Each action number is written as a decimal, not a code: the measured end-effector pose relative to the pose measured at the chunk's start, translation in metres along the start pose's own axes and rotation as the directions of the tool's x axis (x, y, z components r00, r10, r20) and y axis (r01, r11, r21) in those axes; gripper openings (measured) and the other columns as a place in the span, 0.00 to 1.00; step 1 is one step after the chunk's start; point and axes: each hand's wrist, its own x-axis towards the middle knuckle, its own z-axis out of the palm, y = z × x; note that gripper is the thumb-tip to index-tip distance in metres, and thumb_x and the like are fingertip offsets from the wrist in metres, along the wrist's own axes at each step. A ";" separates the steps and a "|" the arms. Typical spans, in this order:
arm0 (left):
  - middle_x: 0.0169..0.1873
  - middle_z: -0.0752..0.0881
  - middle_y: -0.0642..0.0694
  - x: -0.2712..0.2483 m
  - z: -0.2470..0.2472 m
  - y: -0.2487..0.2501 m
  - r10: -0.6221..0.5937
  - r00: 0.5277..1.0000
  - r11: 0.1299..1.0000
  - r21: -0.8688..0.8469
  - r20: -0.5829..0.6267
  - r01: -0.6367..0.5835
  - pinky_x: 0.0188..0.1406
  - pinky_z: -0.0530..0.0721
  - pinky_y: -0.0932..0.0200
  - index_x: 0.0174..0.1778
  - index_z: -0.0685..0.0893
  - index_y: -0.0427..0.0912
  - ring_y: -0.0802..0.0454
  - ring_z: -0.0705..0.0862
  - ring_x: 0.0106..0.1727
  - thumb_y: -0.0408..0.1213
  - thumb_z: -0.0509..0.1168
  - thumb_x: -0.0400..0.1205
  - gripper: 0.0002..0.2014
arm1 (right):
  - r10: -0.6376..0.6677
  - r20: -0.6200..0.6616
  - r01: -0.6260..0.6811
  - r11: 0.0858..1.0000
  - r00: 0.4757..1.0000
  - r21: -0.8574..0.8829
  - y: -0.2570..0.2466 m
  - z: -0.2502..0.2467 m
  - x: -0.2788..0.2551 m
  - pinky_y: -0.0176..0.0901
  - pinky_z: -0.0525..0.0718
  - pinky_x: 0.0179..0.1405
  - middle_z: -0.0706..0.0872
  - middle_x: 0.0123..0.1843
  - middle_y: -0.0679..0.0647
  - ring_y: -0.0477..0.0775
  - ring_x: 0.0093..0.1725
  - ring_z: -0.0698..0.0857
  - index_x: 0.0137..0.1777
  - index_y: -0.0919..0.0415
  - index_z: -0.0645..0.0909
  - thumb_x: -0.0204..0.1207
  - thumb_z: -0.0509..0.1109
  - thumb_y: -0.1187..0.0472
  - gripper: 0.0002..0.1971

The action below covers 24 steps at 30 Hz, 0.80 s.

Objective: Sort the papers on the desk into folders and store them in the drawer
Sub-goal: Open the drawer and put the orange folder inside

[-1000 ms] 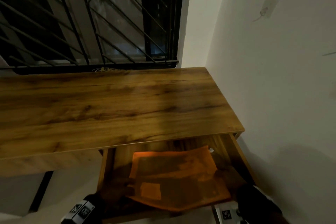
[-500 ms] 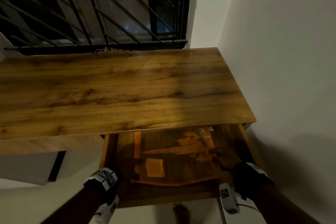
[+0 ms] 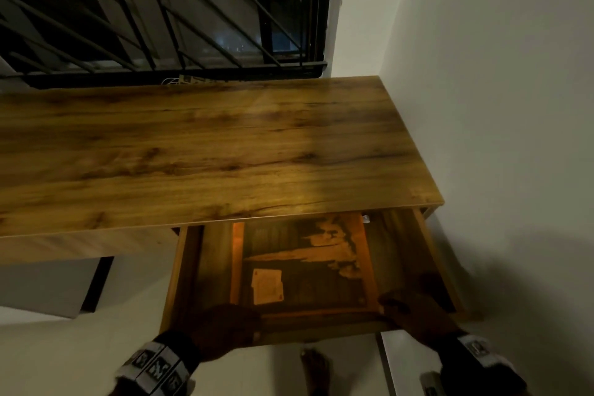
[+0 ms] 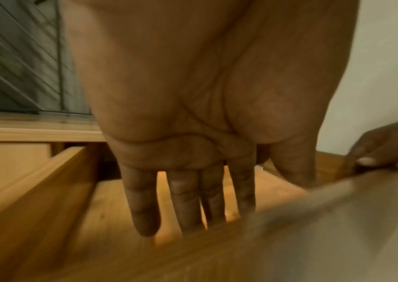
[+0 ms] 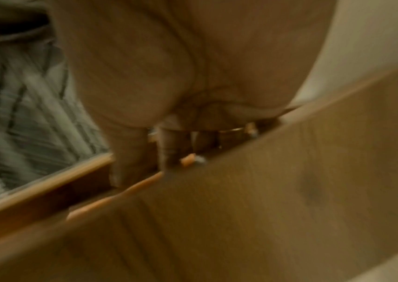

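An orange see-through folder (image 3: 305, 267) with a pale label (image 3: 266, 286) lies flat in the open drawer (image 3: 429, 254) under the bare wooden desk top (image 3: 209, 151). My left hand (image 3: 225, 321) reaches over the left part of the drawer front (image 3: 321, 333). Its fingers (image 4: 193, 200) point straight down inside, just above the folder (image 4: 163, 190), and hold nothing. My right hand (image 3: 414, 309) is hooked over the front's right end. There the fingers (image 5: 169, 148) go down behind the panel, beside the folder's edge (image 5: 145, 183), with the thumb on the top edge.
A barred window (image 3: 160, 10) runs behind the desk, with a pale cable (image 3: 180, 80) at the desk's back edge. A white wall (image 3: 498, 106) stands close on the right. A bare foot (image 3: 316, 366) and a white panel (image 3: 401, 363) are on the floor below the drawer.
The folder, tilted above the drawer a second ago, now lies flat inside it. Both hands have let it go and drawn back to the drawer front.
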 end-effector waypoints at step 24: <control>0.87 0.42 0.54 0.059 -0.004 -0.053 0.152 0.753 0.966 0.258 -0.640 0.025 0.79 0.57 0.31 0.86 0.45 0.62 0.48 0.38 0.88 0.48 0.76 0.74 0.53 | -0.393 -0.409 0.264 0.904 0.823 -0.336 0.026 -0.020 0.074 0.63 0.39 0.84 0.23 0.83 0.35 0.46 0.83 0.24 0.81 0.33 0.25 0.78 0.72 0.46 0.55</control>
